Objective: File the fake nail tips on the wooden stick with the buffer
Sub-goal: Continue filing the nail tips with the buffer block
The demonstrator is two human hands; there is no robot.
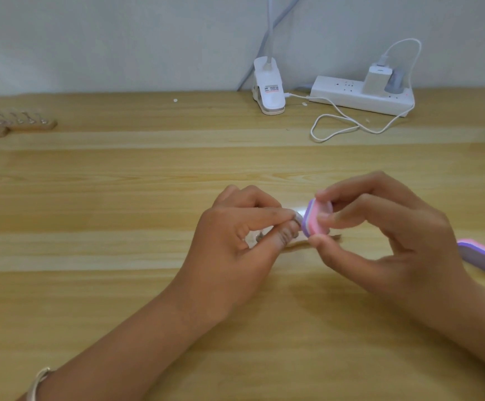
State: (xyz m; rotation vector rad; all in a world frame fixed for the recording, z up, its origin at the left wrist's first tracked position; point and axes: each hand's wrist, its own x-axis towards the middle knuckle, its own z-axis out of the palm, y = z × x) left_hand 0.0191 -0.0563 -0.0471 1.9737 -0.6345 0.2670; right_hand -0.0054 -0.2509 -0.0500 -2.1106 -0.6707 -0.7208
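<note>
nail tip (298, 214) pinched in my left hand (235, 238), buffer (315, 218) pinched in my right hand (380, 227) (edge-on); heavy strokes could pop it off

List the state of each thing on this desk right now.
Left hand: pinches wooden stick of clear nail tips.
Right hand: grips pink-and-purple buffer block, at a tip.
Second pink-and-purple buffer: lying on table, unheld.
White power strip: charger plugged in.
Spare wooden sticks: lying far left.
</note>
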